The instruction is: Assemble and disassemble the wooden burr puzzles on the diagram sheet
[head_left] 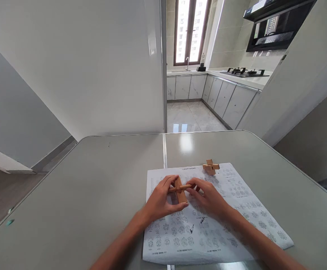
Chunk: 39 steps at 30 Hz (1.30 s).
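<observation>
My left hand [162, 197] grips a flat wooden puzzle block [182, 196], with fingers at its far end and the thumb along its near end. A thin wooden rod [185, 186] lies crosswise at the block's middle and sticks out on both sides. Its right end sits pinched between the thumb and fingers of my right hand [208, 193]. Whether the rod passes fully through the block, I cannot tell. Both hands are over a white printed sheet [191, 247] covered in small diagrams. Near the sheet's far edge stands a cross-shaped wooden puzzle piece [210, 167].
A grey table [104, 187] with a pale seam [164, 150] down its middle carries the sheet. A small green object [9, 222] lies by the left edge. Beyond the table is a kitchen with white cabinets [222, 97] and a gas stove [244, 72].
</observation>
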Each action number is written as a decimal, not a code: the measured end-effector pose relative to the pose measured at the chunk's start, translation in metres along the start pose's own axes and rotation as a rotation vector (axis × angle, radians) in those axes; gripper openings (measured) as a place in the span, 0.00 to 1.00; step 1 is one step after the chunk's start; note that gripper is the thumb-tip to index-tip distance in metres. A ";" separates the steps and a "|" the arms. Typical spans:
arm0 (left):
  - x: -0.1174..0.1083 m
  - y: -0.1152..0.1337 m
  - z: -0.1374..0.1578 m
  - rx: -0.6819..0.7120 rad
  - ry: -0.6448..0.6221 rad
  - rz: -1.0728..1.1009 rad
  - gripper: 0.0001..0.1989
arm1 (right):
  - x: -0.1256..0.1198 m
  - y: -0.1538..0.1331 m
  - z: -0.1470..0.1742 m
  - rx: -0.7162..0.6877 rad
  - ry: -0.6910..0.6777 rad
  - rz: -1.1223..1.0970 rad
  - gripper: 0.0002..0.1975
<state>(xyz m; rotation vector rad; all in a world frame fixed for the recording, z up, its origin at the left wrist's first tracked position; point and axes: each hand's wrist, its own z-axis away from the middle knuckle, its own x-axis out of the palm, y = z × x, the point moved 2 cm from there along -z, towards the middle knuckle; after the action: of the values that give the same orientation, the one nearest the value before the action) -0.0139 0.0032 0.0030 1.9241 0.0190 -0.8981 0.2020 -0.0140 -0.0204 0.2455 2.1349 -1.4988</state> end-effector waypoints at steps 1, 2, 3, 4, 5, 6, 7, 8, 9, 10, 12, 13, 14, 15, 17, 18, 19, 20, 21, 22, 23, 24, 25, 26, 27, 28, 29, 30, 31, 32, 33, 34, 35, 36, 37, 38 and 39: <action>0.000 -0.001 0.000 -0.002 -0.001 0.006 0.41 | -0.001 0.000 0.000 -0.006 -0.005 0.009 0.08; 0.000 -0.001 0.000 -0.004 -0.001 0.013 0.41 | -0.001 -0.001 0.000 -0.011 -0.010 0.016 0.08; 0.001 -0.001 0.000 -0.003 0.001 0.019 0.42 | -0.002 -0.001 0.000 -0.015 -0.013 0.022 0.08; 0.001 -0.001 0.000 -0.001 0.003 0.023 0.42 | -0.002 -0.001 0.000 -0.017 -0.014 0.025 0.08; 0.001 -0.001 0.000 0.001 0.006 0.025 0.42 | -0.003 -0.001 0.000 -0.020 -0.015 0.025 0.08; 0.001 -0.001 0.000 0.001 0.008 0.025 0.43 | -0.003 -0.001 0.000 -0.023 -0.015 0.025 0.09; 0.001 -0.001 0.001 -0.001 0.012 0.024 0.43 | -0.003 -0.001 0.000 -0.028 -0.014 0.027 0.09; 0.001 -0.001 0.001 -0.004 0.018 0.022 0.43 | -0.004 -0.001 -0.001 -0.034 -0.013 0.032 0.09; 0.001 -0.001 0.001 -0.007 0.025 0.017 0.44 | -0.004 0.000 -0.001 -0.040 -0.013 0.039 0.09; 0.001 -0.002 0.002 -0.010 0.033 0.011 0.45 | -0.004 0.000 -0.001 -0.045 -0.015 0.047 0.08; 0.001 -0.003 0.003 -0.019 0.050 -0.005 0.46 | -0.004 0.001 -0.001 -0.050 -0.025 0.060 0.08; 0.001 -0.004 0.003 -0.024 0.057 -0.012 0.46 | -0.004 0.001 0.000 -0.053 -0.031 0.063 0.08; 0.001 -0.004 0.003 -0.028 0.061 -0.019 0.46 | -0.003 0.001 0.000 -0.055 -0.031 0.065 0.09; 0.001 -0.004 0.003 -0.031 0.063 -0.025 0.46 | -0.003 0.001 0.000 -0.058 -0.033 0.067 0.09; 0.000 -0.004 0.003 -0.034 0.062 -0.038 0.45 | -0.003 0.001 0.001 -0.056 -0.035 0.070 0.09; -0.001 -0.004 0.002 -0.034 0.061 -0.047 0.45 | -0.003 0.001 0.001 -0.049 -0.036 0.071 0.09; -0.002 -0.003 0.002 -0.034 0.062 -0.056 0.44 | -0.002 0.001 0.001 -0.043 -0.036 0.071 0.09; -0.003 -0.002 0.001 -0.034 0.063 -0.067 0.44 | -0.002 0.001 0.001 -0.037 -0.037 0.072 0.09; -0.005 -0.001 0.001 -0.032 0.065 -0.078 0.44 | -0.002 0.001 0.000 -0.036 -0.037 0.072 0.10; -0.006 0.000 0.000 -0.028 0.068 -0.091 0.43 | -0.002 0.001 0.000 -0.039 -0.033 0.072 0.10; -0.007 0.001 0.000 -0.021 0.070 -0.102 0.43 | -0.002 0.001 0.000 -0.046 -0.031 0.071 0.10; -0.008 0.002 -0.001 -0.014 0.073 -0.112 0.43 | -0.002 0.001 -0.001 -0.052 -0.030 0.070 0.10; -0.009 0.003 -0.001 -0.007 0.075 -0.120 0.42 | -0.002 0.001 -0.001 -0.055 -0.028 0.069 0.10; -0.009 0.004 -0.001 0.000 0.077 -0.125 0.42 | -0.002 0.001 -0.001 -0.056 -0.025 0.069 0.10; -0.010 0.004 -0.002 0.005 0.077 -0.129 0.43 | -0.003 0.001 -0.001 -0.056 -0.022 0.070 0.10; -0.010 0.005 -0.002 0.007 0.076 -0.132 0.43 | -0.003 0.001 -0.001 -0.056 -0.020 0.070 0.10; -0.011 0.005 -0.002 0.007 0.074 -0.136 0.43 | -0.003 0.001 0.000 -0.056 -0.018 0.068 0.10; -0.011 0.005 -0.002 0.006 0.072 -0.140 0.43 | -0.003 0.000 0.000 -0.058 -0.018 0.064 0.10; -0.011 0.005 -0.002 0.006 0.070 -0.144 0.43 | -0.003 -0.001 0.000 -0.061 -0.018 0.058 0.10; -0.011 0.005 -0.002 0.006 0.069 -0.148 0.43 | -0.004 -0.001 0.000 -0.063 -0.019 0.051 0.10; -0.011 0.006 -0.002 0.009 0.066 -0.150 0.43 | -0.004 -0.002 0.001 -0.063 -0.022 0.042 0.10; -0.011 0.006 -0.002 0.013 0.063 -0.151 0.43 | -0.004 -0.002 0.001 -0.063 -0.026 0.034 0.10; -0.011 0.006 -0.002 0.018 0.058 -0.151 0.42 | -0.004 -0.002 0.001 -0.063 -0.030 0.027 0.10; -0.011 0.006 -0.002 0.021 0.053 -0.151 0.42 | -0.004 -0.003 0.002 -0.064 -0.033 0.021 0.10; -0.011 0.006 -0.002 0.024 0.049 -0.151 0.42 | -0.004 -0.002 0.002 -0.065 -0.035 0.017 0.10; -0.011 0.006 -0.002 0.024 0.047 -0.149 0.42 | -0.004 -0.002 0.002 -0.066 -0.034 0.014 0.10; -0.011 0.005 -0.002 0.023 0.046 -0.147 0.42 | -0.003 -0.002 0.002 -0.066 -0.029 0.013 0.10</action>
<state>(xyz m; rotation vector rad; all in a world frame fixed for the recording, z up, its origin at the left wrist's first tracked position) -0.0190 0.0058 0.0144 1.9839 0.1803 -0.9544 0.2045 -0.0162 -0.0175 0.2124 2.1512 -1.4134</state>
